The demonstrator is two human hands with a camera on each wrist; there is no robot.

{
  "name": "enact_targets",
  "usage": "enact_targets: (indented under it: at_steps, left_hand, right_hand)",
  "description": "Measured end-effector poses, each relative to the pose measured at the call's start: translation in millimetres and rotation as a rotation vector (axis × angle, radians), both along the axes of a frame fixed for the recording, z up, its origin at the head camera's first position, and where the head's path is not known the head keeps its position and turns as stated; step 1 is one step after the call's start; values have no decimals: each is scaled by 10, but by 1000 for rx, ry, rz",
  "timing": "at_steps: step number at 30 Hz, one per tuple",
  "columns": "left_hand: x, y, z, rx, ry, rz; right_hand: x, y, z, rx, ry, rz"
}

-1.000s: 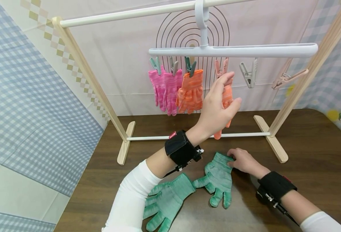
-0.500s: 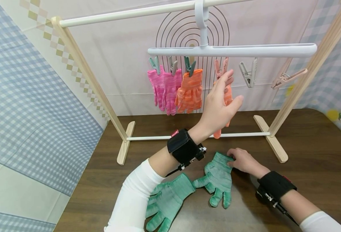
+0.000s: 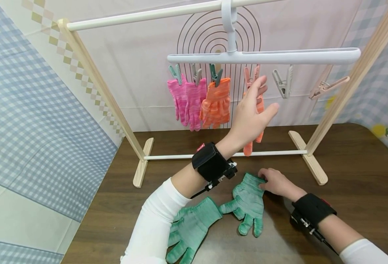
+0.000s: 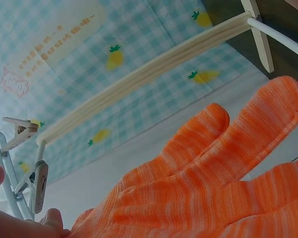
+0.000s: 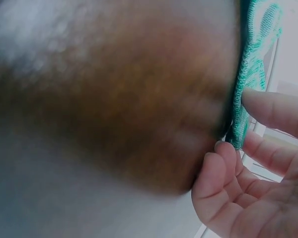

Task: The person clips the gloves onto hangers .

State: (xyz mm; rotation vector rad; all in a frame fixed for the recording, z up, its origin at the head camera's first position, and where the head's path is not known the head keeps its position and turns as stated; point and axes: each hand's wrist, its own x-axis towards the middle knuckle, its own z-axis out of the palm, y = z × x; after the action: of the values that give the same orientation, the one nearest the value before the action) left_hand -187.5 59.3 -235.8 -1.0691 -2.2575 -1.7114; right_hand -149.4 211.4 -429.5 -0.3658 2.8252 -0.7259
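Raised toward the hanger, my left hand [image 3: 250,113] has its fingers extended and thumb spread, beside an orange glove [image 4: 188,193] that dangles from a pink clothespin [image 3: 252,75]. In the head view the hand covers much of that glove. Down on the table, my right hand [image 3: 277,183] pinches the cuff corner of a green glove [image 3: 249,203] between thumb and fingers. That glove lies with its fingers toward me. A second green glove [image 3: 195,225] lies to its left, partly hidden by my left sleeve.
A white hanger [image 3: 296,57] hangs on the wooden drying rack [image 3: 95,80]. Clothespins on it hold pink gloves [image 3: 190,104] and another orange glove [image 3: 217,104] at the left. At its right hang a grey clothespin [image 3: 283,84] and a pale pink clothespin [image 3: 329,88], both without gloves.
My left hand has shifted slightly up and right along the hanging orange glove. The right hand stays at the green glove's cuff.
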Motion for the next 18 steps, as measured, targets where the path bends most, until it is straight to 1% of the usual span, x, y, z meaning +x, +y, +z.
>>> enact_targets:
  at_steps: [6,11,18]
  left_hand:
    - [-34,34,41,17,-34,-15]
    - [-68,68,74,35,-82,-50]
    - [-107,114,85,70,-146,-88]
  right_hand:
    - [-20,-4,-20,3,6,-7]
    - [-49,-15,-45,6,19,-13]
    - [-77,-30,-86,5,54,-17]
